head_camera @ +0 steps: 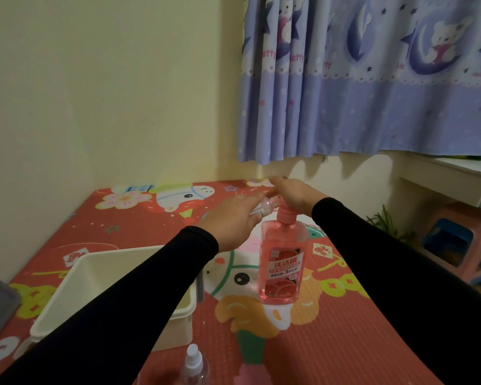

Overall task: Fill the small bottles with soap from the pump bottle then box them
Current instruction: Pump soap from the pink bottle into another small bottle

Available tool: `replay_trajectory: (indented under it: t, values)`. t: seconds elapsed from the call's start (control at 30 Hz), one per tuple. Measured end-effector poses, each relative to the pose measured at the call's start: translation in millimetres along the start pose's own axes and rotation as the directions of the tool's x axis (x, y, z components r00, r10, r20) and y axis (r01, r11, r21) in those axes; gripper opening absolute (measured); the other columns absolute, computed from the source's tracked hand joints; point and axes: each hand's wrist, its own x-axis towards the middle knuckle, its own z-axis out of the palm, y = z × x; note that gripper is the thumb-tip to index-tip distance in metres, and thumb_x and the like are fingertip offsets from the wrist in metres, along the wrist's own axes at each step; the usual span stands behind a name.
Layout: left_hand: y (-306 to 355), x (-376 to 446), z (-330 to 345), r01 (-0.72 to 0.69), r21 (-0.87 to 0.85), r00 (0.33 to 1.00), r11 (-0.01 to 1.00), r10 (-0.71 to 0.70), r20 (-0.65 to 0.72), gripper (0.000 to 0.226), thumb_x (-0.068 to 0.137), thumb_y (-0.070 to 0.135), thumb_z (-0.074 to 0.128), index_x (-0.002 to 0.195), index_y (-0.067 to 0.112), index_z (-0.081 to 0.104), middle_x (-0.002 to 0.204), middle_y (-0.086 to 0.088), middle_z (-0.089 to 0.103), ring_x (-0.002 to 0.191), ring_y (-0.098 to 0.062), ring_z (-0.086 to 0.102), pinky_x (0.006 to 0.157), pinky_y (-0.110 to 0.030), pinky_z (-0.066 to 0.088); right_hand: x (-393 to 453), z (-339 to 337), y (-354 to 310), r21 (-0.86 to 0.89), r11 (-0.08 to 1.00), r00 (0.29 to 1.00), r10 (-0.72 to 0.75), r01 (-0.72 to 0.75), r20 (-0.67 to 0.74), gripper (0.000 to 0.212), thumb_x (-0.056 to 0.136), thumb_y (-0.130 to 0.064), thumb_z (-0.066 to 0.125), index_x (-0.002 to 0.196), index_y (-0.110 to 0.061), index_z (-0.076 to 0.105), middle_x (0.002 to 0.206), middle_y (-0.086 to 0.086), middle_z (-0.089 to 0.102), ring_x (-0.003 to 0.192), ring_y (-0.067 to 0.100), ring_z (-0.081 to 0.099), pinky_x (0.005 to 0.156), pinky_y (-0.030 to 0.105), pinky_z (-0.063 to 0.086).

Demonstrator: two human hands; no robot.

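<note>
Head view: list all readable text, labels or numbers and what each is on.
"洗洁精": large white characters on the label of the pink pump bottle.
"3": in the line below on that label; the characters around it are too small to read.
"etty": pink letters, cut off by folds, on the curtain.
Mat: white tags and yellow shapes carry markings, too distorted to read.
Spray bottle: no text visible.

Right hand point(292, 193) presses pump bottle point(283, 262); left hand point(233, 218) holds small bottle point(264, 207).
</note>
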Motion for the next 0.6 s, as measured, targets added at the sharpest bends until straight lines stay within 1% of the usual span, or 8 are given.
replay_trajectory:
  t: [0.07, 0.1, 0.23, 0.27, 0.37, 0.43, 0.5, 0.6]
  values:
    - [-0.5, -0.2, 1.0, -0.007, -0.002, 1.000, 1.000, 0.007, 0.005, 0.049, 0.102, 0.031, 0.040, 0.148, 0.032, 0.027, 0.141, -0.005, 0.046, 0.127, -0.025, 0.044, 0.096, -0.032, 0.037, -3.4, 1.2, -0.2, -0.054, 0.998, 1.000, -0.016, 0.017, 0.007, 0.049, 0.100, -0.040, 0.031, 0.109, -0.005, 0.065, 0.109, 0.011, 0.064, 0.096, 0.024, 0.058, 0.088, 0.036, 0.042]
    - [-0.8, 0.9, 0.7, -0.008, 0.004, 1.000, 1.000, 0.008, 0.007, 0.048, 0.102, 0.031, 0.040, 0.148, 0.032, 0.028, 0.139, -0.006, 0.048, 0.126, -0.026, 0.045, 0.096, -0.034, 0.038, -3.0, 0.2, -0.3, -0.063, 0.998, 1.000, -0.019, 0.019, 0.006, 0.048, 0.100, -0.041, 0.031, 0.107, -0.007, 0.065, 0.111, 0.010, 0.064, 0.097, 0.024, 0.057, 0.090, 0.037, 0.041]
    - [1.2, 4.8, -3.7, 0.010, 0.033, 1.000, 0.999, -0.011, 0.018, 0.047, 0.102, 0.034, 0.039, 0.148, 0.029, 0.028, 0.140, -0.007, 0.046, 0.128, -0.026, 0.044, 0.098, -0.033, 0.035, -0.5, -7.6, -1.9, -0.072, 0.997, 1.000, -0.012, 0.010, -0.017, 0.048, 0.094, -0.053, 0.034, 0.090, -0.019, 0.068, 0.105, 0.007, 0.067, 0.089, 0.021, 0.059, 0.086, 0.036, 0.044]
    - [1.8, 5.5, -5.2, 0.012, 0.036, 1.000, 0.999, -0.012, 0.011, 0.047, 0.102, 0.034, 0.039, 0.147, 0.027, 0.030, 0.142, -0.006, 0.045, 0.129, -0.025, 0.043, 0.097, -0.032, 0.034, -0.8, -9.6, -4.2, -0.073, 0.997, 0.999, -0.026, 0.024, -0.019, 0.049, 0.094, -0.054, 0.033, 0.090, -0.020, 0.068, 0.106, 0.007, 0.066, 0.089, 0.021, 0.058, 0.086, 0.036, 0.043]
    - [1.8, 5.6, -7.9, 0.002, 0.041, 1.000, 0.999, -0.002, -0.017, 0.045, 0.102, 0.034, 0.039, 0.146, 0.026, 0.032, 0.143, -0.006, 0.045, 0.128, -0.025, 0.044, 0.093, -0.030, 0.034, 0.3, -9.3, -7.3, -0.079, 0.996, 0.999, -0.053, 0.052, -0.010, 0.052, 0.098, -0.051, 0.030, 0.102, -0.015, 0.067, 0.111, 0.005, 0.062, 0.096, 0.021, 0.056, 0.090, 0.036, 0.042]
    - [0.6, 2.8, -5.3, 0.000, 0.024, 1.000, 1.000, 0.000, -0.005, 0.047, 0.102, 0.032, 0.039, 0.148, 0.028, 0.028, 0.143, -0.005, 0.045, 0.128, -0.025, 0.044, 0.094, -0.031, 0.035, 3.9, -5.0, -1.8, -0.036, 0.999, 1.000, -0.022, 0.022, -0.007, 0.050, 0.098, -0.047, 0.031, 0.102, -0.012, 0.068, 0.107, 0.005, 0.065, 0.088, 0.019, 0.058, 0.081, 0.031, 0.044]
    - [-0.4, -0.5, -0.7, -0.012, -0.006, 1.000, 1.000, 0.012, 0.007, 0.049, 0.102, 0.030, 0.040, 0.149, 0.031, 0.026, 0.143, -0.005, 0.045, 0.128, -0.025, 0.044, 0.096, -0.032, 0.036, 3.5, 0.4, 2.7, -0.001, 1.000, 1.000, -0.009, 0.009, 0.010, 0.047, 0.099, -0.042, 0.033, 0.102, -0.009, 0.066, 0.099, 0.005, 0.064, 0.075, 0.014, 0.055, 0.070, 0.027, 0.042]
    - [-0.3, -0.4, 0.1, -0.020, -0.013, 1.000, 1.000, 0.021, 0.015, 0.049, 0.101, 0.030, 0.041, 0.148, 0.032, 0.028, 0.141, -0.006, 0.047, 0.126, -0.026, 0.046, 0.097, -0.036, 0.039, 3.7, 0.3, 6.1, -0.003, 1.000, 1.000, -0.019, 0.019, 0.008, 0.046, 0.099, -0.040, 0.033, 0.103, -0.009, 0.067, 0.095, 0.005, 0.063, 0.074, 0.013, 0.054, 0.073, 0.030, 0.041]
